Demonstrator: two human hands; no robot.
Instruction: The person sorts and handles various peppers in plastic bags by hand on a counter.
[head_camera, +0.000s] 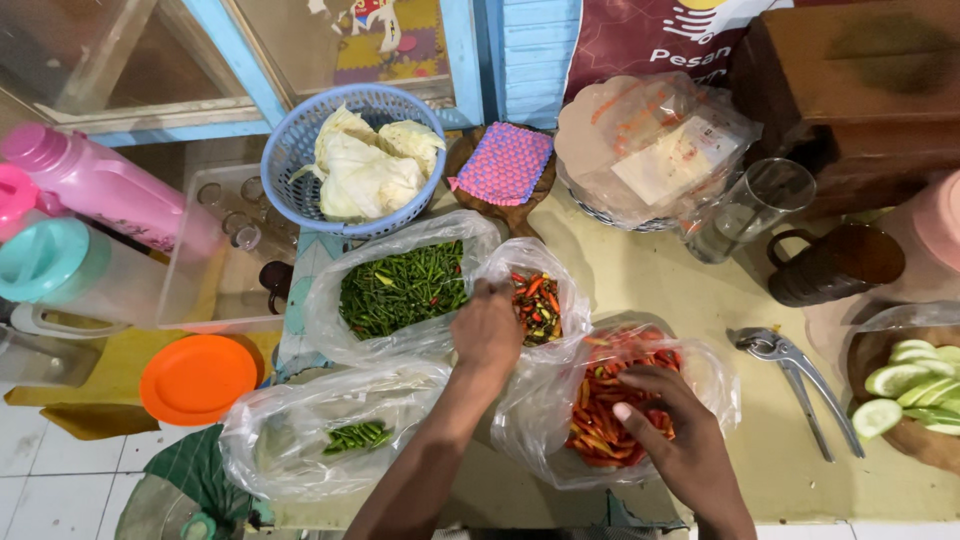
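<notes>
My left hand (487, 330) reaches into a small clear bag of mixed red and green chillies (535, 305), fingers closed at its rim. My right hand (668, 428) rests in a bag of red chillies (610, 405), fingers bent among them. A large bag of green chillies (402, 288) lies to the left of my left hand. Nearer me, another clear bag (330, 430) holds a few green chillies (357, 435).
A blue basket with cabbage (365, 160) stands behind. A pink woven pad (503, 162), a wrapped tray (650, 150), a glass (750, 208) and a brown mug (835, 265) sit at the back right. Metal tongs (795, 375) and cucumber slices (910, 385) lie right. An orange plate (198, 378) and jugs (60, 265) are left.
</notes>
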